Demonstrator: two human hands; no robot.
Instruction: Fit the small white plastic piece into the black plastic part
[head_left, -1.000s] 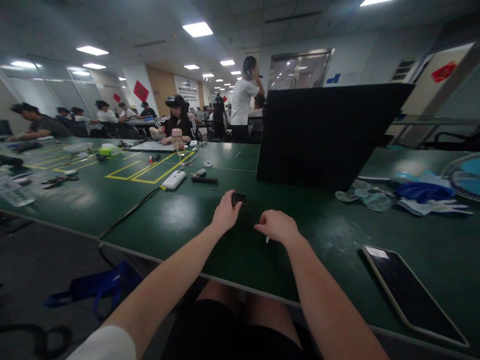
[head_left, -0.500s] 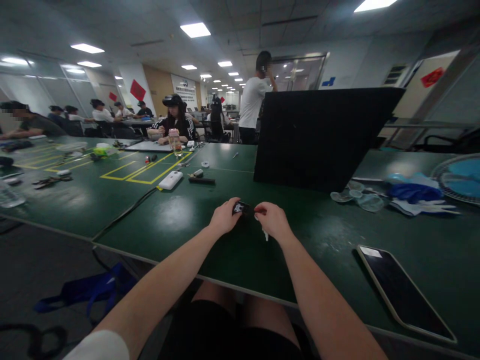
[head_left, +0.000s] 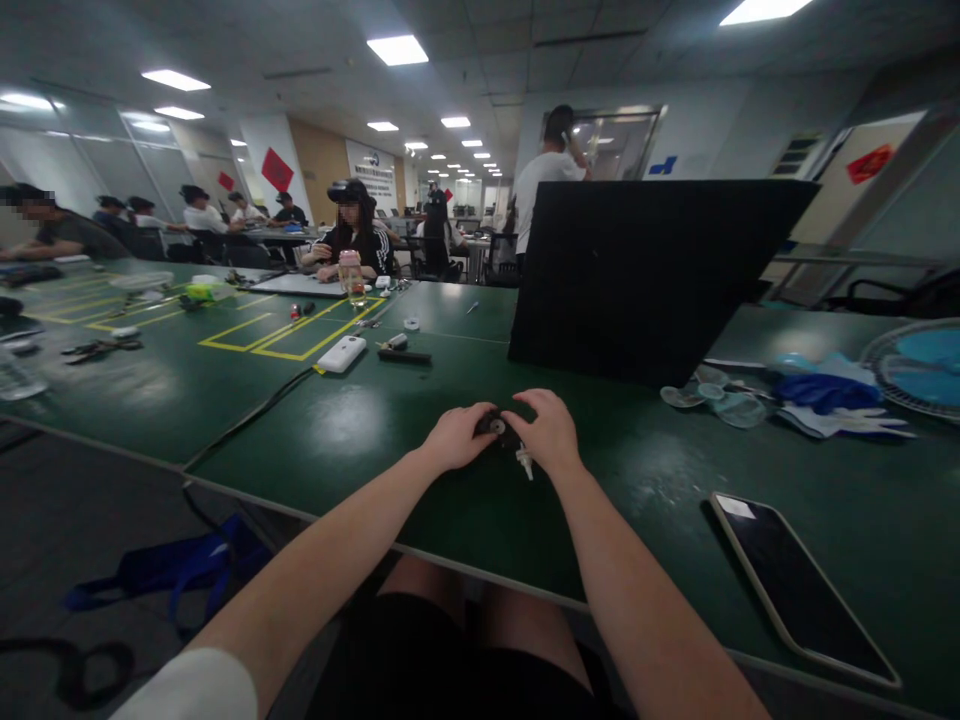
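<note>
My left hand (head_left: 459, 436) is closed around the left end of a small black device (head_left: 511, 437). A pale round part (head_left: 497, 427) shows on the device's upper face. My right hand (head_left: 549, 428) is at the device's other side, thumb and index finger apart, with the thumb tip at or just over the device; I cannot tell whether it presses. Its remaining fingers are mostly hidden. Just below the right hand, a small white piece with a narrow tip (head_left: 525, 462) lies close to the table surface.
A large black panel (head_left: 645, 280) stands ahead on the green table (head_left: 330, 480). A phone (head_left: 802, 585) lies at the right, before gloves and clear cups (head_left: 739, 403). Ahead left are a white device (head_left: 342, 354), a black bar (head_left: 405, 356) and a bottle (head_left: 351, 278). People sit beyond.
My right hand has come to the black device, its thumb and index finger parting from a pinch. The left hand has turned the device and shifted slightly right. A standing person behind the panel moved right.
</note>
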